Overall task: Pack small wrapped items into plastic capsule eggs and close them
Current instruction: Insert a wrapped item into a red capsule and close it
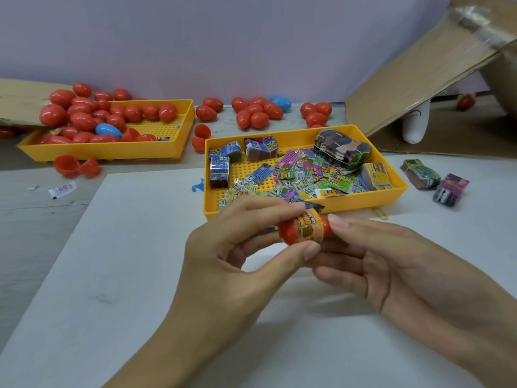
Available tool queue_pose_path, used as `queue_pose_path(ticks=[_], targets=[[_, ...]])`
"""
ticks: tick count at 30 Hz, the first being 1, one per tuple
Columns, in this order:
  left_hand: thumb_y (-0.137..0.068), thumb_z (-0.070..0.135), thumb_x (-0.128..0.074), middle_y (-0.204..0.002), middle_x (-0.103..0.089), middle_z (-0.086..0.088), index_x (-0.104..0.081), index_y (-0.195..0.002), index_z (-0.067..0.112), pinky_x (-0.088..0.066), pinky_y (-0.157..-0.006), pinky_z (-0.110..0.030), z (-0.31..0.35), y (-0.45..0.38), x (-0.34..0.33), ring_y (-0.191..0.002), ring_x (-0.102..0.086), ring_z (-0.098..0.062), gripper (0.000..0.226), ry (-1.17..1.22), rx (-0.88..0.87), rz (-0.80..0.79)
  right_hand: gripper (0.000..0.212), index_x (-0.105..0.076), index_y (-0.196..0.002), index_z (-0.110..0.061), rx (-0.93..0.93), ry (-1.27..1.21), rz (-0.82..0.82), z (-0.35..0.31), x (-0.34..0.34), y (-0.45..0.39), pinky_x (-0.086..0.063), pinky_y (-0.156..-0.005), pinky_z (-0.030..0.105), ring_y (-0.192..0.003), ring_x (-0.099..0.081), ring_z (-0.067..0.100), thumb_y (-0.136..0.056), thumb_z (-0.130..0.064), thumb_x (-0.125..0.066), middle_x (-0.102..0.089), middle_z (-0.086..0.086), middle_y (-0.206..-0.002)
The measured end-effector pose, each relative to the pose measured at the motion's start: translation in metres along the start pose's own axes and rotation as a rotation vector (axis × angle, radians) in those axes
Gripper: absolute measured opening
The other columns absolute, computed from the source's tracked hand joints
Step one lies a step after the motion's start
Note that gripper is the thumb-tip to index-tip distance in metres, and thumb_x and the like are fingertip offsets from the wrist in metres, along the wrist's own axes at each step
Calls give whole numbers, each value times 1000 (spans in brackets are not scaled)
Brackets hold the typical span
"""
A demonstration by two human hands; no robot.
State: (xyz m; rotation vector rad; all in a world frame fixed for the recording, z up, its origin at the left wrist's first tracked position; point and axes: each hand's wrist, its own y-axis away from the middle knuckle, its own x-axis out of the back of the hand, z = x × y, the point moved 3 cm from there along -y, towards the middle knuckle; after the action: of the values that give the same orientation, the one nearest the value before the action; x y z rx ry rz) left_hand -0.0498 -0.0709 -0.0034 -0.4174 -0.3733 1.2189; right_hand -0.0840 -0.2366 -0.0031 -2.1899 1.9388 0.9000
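Note:
A red capsule egg (288, 232) is held low over the white board, with a yellow-orange wrapped item (309, 226) sticking out between its halves. My left hand (237, 247) pinches the egg and wrapper between thumb and fingers. My right hand (391, 259) holds the egg's right end with its fingertips. Behind the hands, a yellow tray (307, 207) holds several loose wrapped items (302, 177) and banded bundles.
A second yellow tray (112, 154) at the back left holds several red eggs and a blue one (107, 129). More eggs (256, 112) and open halves (75, 166) lie along the wall. Two bundles (436, 182) and a cardboard box (419, 88) are at the right.

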Motion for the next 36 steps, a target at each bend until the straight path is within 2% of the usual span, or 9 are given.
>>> queue_pose_path(ticks=[9, 13, 15, 17, 20, 25, 28, 31, 36], targets=[[-76, 12, -78, -110, -67, 0, -70, -111, 16, -56, -88, -28, 0, 4, -5, -109, -65, -25, 35, -68, -10, -87, 24, -78, -86, -11, 19, 107, 90, 1, -2, 2, -58, -56, 27, -75, -74, 25, -72, -30, -78, -75, 16, -88], [-71, 45, -77, -102, -68, 3, -67, -115, 39, -58, -75, -28, -6, 4, -4, -93, -70, -21, 45, 34, 303, -29, 34, -75, -89, -13, 369, 354, 197, -5, 3, 5, -58, -63, 23, -79, -74, 17, -56, -17, -84, -77, 7, -87], [-75, 54, -66, -85, -68, -8, -74, -104, 32, -57, -65, -32, -9, 3, -6, -73, -69, -22, 37, 154, 453, -38, 39, -72, -96, -20, 507, 505, 154, -5, -2, 7, -59, -72, 26, -94, -73, 15, -63, -8, -89, -76, 1, -98], [-76, 46, -69, -78, -70, -10, -77, -96, 19, -56, -62, -31, -11, 3, -7, -67, -67, -22, 34, 269, 516, -55, 39, -70, -102, -26, 564, 566, 82, -3, -6, 9, -59, -78, 27, -107, -68, 19, -72, -3, -79, -74, 0, -110], [-65, 26, -82, -94, -75, -6, -77, -96, 21, -57, -71, -26, -11, 2, -1, -84, -72, -22, 33, 256, 445, -24, 37, -71, -107, -27, 548, 513, 84, -5, -4, 10, -59, -76, 28, -113, -65, 17, -75, -9, -72, -72, -1, -115], [-68, -3, -80, -105, -63, -3, -63, -122, 26, -53, -85, -23, -6, 2, -3, -97, -65, -15, 64, 124, 201, -61, 27, -77, -88, -19, 343, 460, 134, -5, -5, 5, -50, -44, 26, -63, -68, 16, -75, -43, -74, -73, 8, -75], [-64, 12, -85, -110, -63, -5, -62, -124, 33, -54, -84, -25, -7, 4, -4, -100, -66, -17, 68, 226, 300, -20, 22, -77, -91, -21, 432, 509, 142, -4, -5, 6, -49, -44, 24, -58, -66, 14, -71, -31, -80, -74, 8, -73], [-67, 36, -77, -100, -71, -12, -73, -104, 24, -57, -77, -30, -9, 2, -5, -89, -70, -26, 39, 313, 485, -14, 36, -74, -97, -29, 592, 668, 207, -5, -3, 9, -49, -50, 22, -69, -65, 13, -65, -22, -89, -73, 0, -87], [-71, 25, -77, -93, -76, -10, -76, -98, 15, -57, -72, -25, -9, 1, -6, -84, -73, -20, 29, 368, 433, -23, 39, -71, -106, -31, 623, 685, 182, -2, -3, 10, -54, -55, 30, -84, -64, 18, -68, -31, -82, -70, 0, -96]])
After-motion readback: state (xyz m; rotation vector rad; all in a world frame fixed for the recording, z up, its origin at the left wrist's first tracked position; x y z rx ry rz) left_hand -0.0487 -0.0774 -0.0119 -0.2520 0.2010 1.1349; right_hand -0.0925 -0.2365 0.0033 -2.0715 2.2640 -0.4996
